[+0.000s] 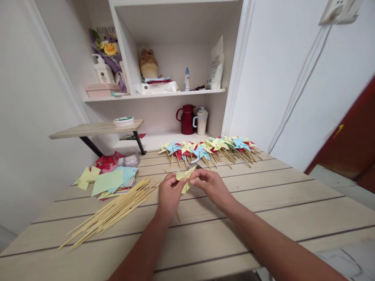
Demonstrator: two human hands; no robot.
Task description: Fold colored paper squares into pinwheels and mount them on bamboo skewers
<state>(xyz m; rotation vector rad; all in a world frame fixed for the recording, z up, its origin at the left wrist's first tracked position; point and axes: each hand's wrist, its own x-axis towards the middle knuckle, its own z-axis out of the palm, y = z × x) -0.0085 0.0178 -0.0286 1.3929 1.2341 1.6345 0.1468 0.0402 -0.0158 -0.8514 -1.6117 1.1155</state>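
Both hands meet above the middle of the wooden table (263, 203), and between them sits a folded yellow paper pinwheel (186, 175). The left hand (169, 194) has its fingers closed around a thin wooden stick (178, 216), whose lower end shows below the palm and slants toward the person; the stick's long axis runs from that end up and away toward the paper. The right hand (211, 184) comes in from the right, its fingertips pinched narrowly on the paper's right-hand flaps. The paper therefore lies directly between the two sets of fingertips, touching both, with the left hand below and left of it and the right hand level and right of it. Neither hand is clearly nearer. Whether the stick's tip already passes through the paper cannot be told, as the fingers hide it. A loose bundle of bare sticks (114, 210) lies left of the left forearm, beside a stack of coloured paper squares (113, 181). A row of finished pinwheels (208, 148) lies beyond, well apart.
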